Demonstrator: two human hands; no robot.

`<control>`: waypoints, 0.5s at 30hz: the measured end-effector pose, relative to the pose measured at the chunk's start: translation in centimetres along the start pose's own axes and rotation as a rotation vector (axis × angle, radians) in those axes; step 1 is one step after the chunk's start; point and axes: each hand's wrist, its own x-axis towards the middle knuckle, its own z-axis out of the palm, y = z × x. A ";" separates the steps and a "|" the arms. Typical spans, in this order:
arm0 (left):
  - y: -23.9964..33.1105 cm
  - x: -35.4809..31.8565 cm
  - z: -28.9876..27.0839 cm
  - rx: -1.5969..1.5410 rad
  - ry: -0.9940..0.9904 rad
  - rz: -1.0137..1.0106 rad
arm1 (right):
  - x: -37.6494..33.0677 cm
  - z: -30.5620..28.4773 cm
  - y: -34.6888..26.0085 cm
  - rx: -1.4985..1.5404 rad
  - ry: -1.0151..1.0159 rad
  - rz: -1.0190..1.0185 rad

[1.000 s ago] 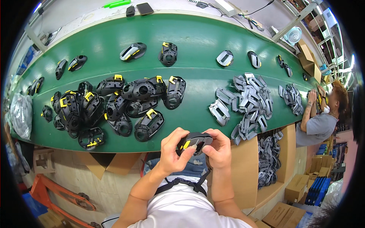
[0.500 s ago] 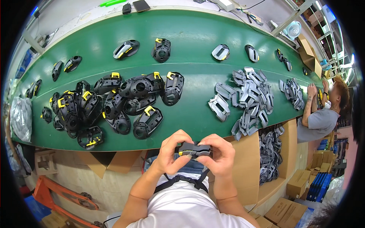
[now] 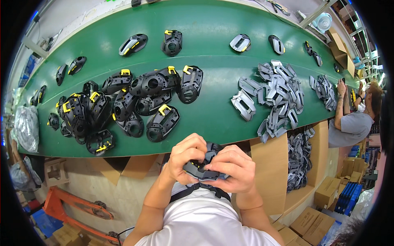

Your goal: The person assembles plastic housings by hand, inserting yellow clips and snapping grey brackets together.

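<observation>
As both hands pinched it just off the table's near edge, one item, moulded shell (image 3: pixel 198 171), black with smooth grey edging; left hand (image 3: pixel 186 158) clasping one end, right hand (image 3: pixel 234 169) pressing fingertips seemingly into its hollow, contact partly hidden.
Surface: glossy green table (image 3: pixel 219 106).
Floor: pale.
From the hands, ten o'clock: heaped rounded black housings (image 3: pixel 154 86), yellow clips; one o'clock: angular grey frames (image 3: pixel 281 88); three o'clock: cardboard carton (image 3: pixel 269 176); eight o'clock: orange pallet truck (image 3: pixel 74 205).
Fingers covered much of the shell.
</observation>
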 end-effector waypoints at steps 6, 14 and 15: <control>-0.1 0.4 -0.5 0.093 -0.017 0.108 | 0.3 -0.1 0.1 -0.003 -0.026 -0.054; 1.4 -0.2 -0.1 0.166 -0.142 -0.100 | -0.7 -0.6 1.6 0.442 -0.004 0.367; 2.0 0.3 0.2 0.197 -0.125 -0.133 | -1.0 -0.7 2.0 0.465 0.010 0.435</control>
